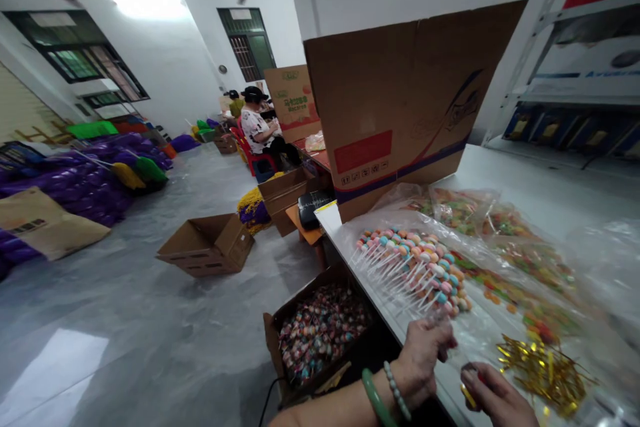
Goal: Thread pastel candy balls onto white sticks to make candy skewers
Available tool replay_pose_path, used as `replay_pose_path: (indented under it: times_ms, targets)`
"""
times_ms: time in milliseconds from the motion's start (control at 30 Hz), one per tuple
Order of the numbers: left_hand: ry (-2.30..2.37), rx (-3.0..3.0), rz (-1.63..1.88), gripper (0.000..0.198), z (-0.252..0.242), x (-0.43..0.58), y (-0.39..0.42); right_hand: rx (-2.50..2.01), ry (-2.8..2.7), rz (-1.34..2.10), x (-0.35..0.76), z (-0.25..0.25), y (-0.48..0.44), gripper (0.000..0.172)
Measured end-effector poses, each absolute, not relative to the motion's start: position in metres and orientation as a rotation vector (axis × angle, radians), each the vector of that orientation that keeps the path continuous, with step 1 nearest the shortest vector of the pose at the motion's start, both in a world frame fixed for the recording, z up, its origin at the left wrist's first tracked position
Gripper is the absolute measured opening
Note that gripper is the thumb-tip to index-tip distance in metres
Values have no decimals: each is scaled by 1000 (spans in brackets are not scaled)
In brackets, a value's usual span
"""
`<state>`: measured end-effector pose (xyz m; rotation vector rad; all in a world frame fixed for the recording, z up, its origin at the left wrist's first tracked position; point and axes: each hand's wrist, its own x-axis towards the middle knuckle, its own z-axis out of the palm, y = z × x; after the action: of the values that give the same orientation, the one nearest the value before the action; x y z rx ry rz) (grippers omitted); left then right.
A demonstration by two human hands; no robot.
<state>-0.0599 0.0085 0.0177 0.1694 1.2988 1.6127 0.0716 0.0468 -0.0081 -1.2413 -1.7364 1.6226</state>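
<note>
My left hand [425, 354], with a green bangle and a beaded bracelet at the wrist, is closed over the table's front edge on something clear and too small to make out. Just right of it, my right hand [495, 395] pinches a gold twist tie [467, 395]. Beyond my left hand lies a pile of pastel candy lollipops [430, 260], their white sticks pointing toward the front edge. A heap of gold twist ties [547, 374] lies to the right of my right hand. Between the lollipops and the ties are loose colourful gummies [543, 320] on clear plastic.
An open box of wrapped lollipops [323, 334] stands below the table's left edge. A tall cardboard box [410, 100] rises at the table's back. Another empty-looking carton [210, 247] sits on the floor. A seated person [257, 124] works farther back. Shelves [580, 87] stand at right.
</note>
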Motion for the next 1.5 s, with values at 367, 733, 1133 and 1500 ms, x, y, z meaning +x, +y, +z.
replay_pose_path:
  times_ms: [367,733,1133,1500]
  targets:
    - [1293,170,1654,39,6,-76,7,-1191,-1499,1889,70,15,23,32]
    - [1209,219,1287,43,19,-59,-3,-1323,-1592,1606,79,15,26,37]
    - [1205,300,1406,35,7,-49,6,-1220,-1312,1708,74,4,40,22]
    - [1180,335,1246,34,17,-100,-17,-897,-2212,958,45,13,37,27]
